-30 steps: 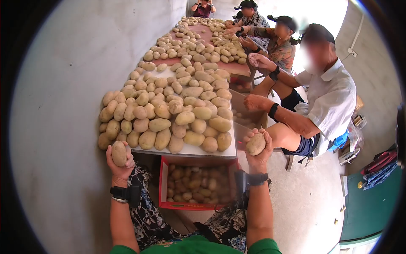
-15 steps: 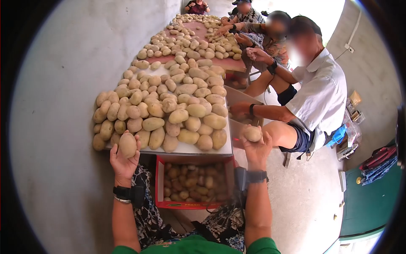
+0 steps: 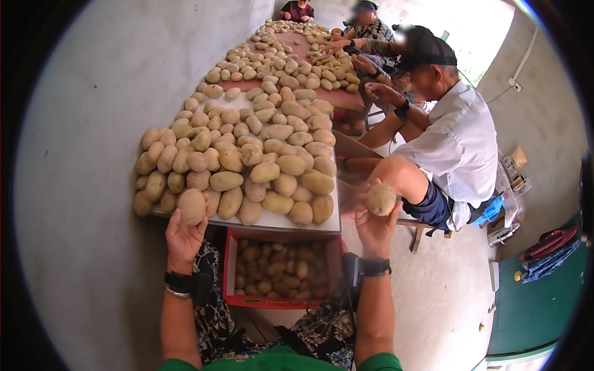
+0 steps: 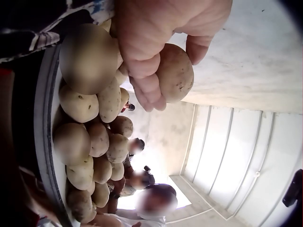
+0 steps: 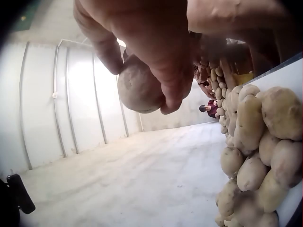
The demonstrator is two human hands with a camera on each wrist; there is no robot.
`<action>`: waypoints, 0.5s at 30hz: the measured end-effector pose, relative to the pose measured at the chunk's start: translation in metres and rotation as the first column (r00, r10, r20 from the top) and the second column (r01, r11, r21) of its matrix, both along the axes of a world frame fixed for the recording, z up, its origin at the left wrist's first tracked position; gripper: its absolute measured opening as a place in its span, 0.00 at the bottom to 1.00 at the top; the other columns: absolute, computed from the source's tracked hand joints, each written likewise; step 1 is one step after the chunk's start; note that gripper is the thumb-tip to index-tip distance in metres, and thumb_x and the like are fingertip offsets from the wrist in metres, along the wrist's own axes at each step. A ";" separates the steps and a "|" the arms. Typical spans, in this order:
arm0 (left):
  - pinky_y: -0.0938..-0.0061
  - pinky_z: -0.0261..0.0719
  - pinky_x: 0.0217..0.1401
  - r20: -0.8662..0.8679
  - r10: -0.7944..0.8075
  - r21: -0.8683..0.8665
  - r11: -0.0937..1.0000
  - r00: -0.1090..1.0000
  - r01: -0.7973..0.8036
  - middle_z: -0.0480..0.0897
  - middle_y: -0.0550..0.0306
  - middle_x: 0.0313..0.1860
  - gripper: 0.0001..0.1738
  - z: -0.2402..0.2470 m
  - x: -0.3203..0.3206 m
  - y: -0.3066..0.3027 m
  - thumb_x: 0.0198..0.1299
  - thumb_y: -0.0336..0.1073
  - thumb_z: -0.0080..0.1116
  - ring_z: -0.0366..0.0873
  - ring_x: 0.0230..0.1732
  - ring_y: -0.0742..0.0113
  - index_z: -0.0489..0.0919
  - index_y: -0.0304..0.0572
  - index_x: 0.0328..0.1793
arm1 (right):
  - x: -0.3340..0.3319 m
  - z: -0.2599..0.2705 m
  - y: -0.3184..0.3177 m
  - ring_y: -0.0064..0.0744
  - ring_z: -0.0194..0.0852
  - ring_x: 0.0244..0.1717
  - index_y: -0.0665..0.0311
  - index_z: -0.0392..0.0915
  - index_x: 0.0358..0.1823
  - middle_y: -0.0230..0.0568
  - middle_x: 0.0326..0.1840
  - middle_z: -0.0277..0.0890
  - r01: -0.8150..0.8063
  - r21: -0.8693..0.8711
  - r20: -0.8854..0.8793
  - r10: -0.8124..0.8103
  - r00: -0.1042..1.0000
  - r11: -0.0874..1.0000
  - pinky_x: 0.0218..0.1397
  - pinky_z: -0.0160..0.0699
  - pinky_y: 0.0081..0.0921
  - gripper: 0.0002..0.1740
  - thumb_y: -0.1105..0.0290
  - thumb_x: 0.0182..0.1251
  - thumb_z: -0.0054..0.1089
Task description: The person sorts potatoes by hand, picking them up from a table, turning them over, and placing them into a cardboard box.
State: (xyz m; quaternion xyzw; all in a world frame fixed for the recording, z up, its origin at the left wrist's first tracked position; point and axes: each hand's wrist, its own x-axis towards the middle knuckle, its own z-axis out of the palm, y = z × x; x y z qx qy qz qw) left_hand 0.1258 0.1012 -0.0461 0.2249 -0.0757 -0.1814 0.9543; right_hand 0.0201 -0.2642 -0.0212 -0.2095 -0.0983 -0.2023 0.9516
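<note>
- Tan potato (image 3: 192, 207) is gripped by the left hand (image 3: 185, 241), at the near left of the counter (image 3: 275, 221).
- Second potato (image 3: 381, 200) is gripped by the right hand (image 3: 374, 233), right of the counter.

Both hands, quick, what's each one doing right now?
Left hand: closed, holding one potato.
Right hand: closed, holding another potato.
</note>
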 end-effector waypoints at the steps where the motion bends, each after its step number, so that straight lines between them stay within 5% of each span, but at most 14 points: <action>1: 0.69 0.79 0.51 -0.007 -0.003 -0.006 1.000 1.000 0.003 0.65 0.37 0.61 0.30 -0.003 0.001 0.002 0.64 0.46 0.43 0.69 0.59 0.50 0.54 0.41 0.69 | -0.001 0.000 0.000 0.45 0.64 0.55 0.62 0.60 0.60 0.50 0.55 0.63 -0.120 0.090 0.097 0.111 0.989 0.989 0.50 0.75 0.36 0.30 0.58 0.60 0.57; 3: 0.78 0.81 0.32 0.181 -0.180 -0.206 0.954 0.967 0.216 0.72 0.42 0.52 0.30 -0.008 0.006 0.010 0.64 0.51 0.42 0.77 0.43 0.60 0.58 0.41 0.66 | -0.001 -0.005 -0.004 0.42 0.67 0.51 0.62 0.62 0.59 0.48 0.52 0.65 -0.249 0.167 0.202 0.214 0.956 0.954 0.45 0.78 0.32 0.28 0.56 0.61 0.56; 5: 0.80 0.78 0.28 0.115 -0.129 -0.203 0.968 0.985 0.150 0.73 0.44 0.48 0.29 -0.008 0.005 0.015 0.64 0.52 0.42 0.76 0.37 0.63 0.59 0.42 0.65 | 0.000 -0.015 -0.010 0.38 0.69 0.44 0.63 0.68 0.51 0.45 0.45 0.68 -0.068 0.349 -0.119 0.117 0.986 0.935 0.39 0.77 0.29 0.20 0.58 0.63 0.54; 6: 0.82 0.75 0.23 0.046 -0.082 -0.202 0.975 0.996 0.090 0.74 0.47 0.44 0.29 -0.007 0.003 0.015 0.64 0.53 0.42 0.75 0.32 0.67 0.61 0.42 0.64 | 0.003 -0.015 -0.010 0.38 0.69 0.44 0.63 0.68 0.51 0.45 0.45 0.68 -0.068 0.344 -0.121 0.117 0.986 0.936 0.39 0.77 0.29 0.20 0.58 0.63 0.54; 13: 0.74 0.79 0.32 -0.025 -0.073 -0.169 0.983 0.997 0.068 0.72 0.44 0.52 0.28 -0.014 0.006 0.010 0.64 0.52 0.42 0.76 0.39 0.60 0.62 0.43 0.63 | 0.009 -0.025 -0.008 0.40 0.71 0.43 0.64 0.71 0.41 0.45 0.42 0.70 -0.060 0.193 -0.100 0.080 0.992 0.979 0.38 0.78 0.30 0.15 0.59 0.64 0.53; 15: 0.67 0.78 0.45 -0.011 -0.026 -0.126 0.992 1.000 0.024 0.67 0.42 0.60 0.28 -0.012 0.007 0.006 0.64 0.50 0.42 0.73 0.50 0.54 0.61 0.41 0.65 | 0.011 -0.026 -0.011 0.41 0.71 0.43 0.64 0.70 0.42 0.45 0.43 0.70 -0.053 0.162 -0.111 0.072 0.991 0.985 0.39 0.78 0.31 0.15 0.59 0.64 0.53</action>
